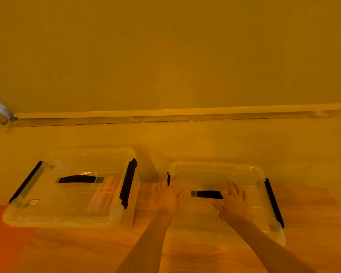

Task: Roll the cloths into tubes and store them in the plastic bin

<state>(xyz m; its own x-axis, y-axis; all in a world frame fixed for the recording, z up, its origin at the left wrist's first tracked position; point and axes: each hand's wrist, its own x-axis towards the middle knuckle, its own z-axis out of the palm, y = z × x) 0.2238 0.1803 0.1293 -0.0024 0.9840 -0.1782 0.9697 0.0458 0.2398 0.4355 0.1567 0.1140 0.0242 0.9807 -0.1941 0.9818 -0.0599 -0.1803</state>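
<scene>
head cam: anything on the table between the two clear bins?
Only the left hand, resting at the left edge of the right bin. Otherwise the strip of wooden table beside the left bin is bare in the head view.

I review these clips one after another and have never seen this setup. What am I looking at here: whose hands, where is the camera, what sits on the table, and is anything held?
There is no machine: a person works with bare hands, and the single camera sits on their head, looking forward and down. On the wooden table stand two clear plastic bins with lids on, each with black side latches and a black top handle. The left bin shows rolled cloths through its lid. The left hand rests at the left edge of the right bin; the right hand lies flat on its lid beside the handle. Neither hand grips anything. The orange tint hides true colours.
</scene>
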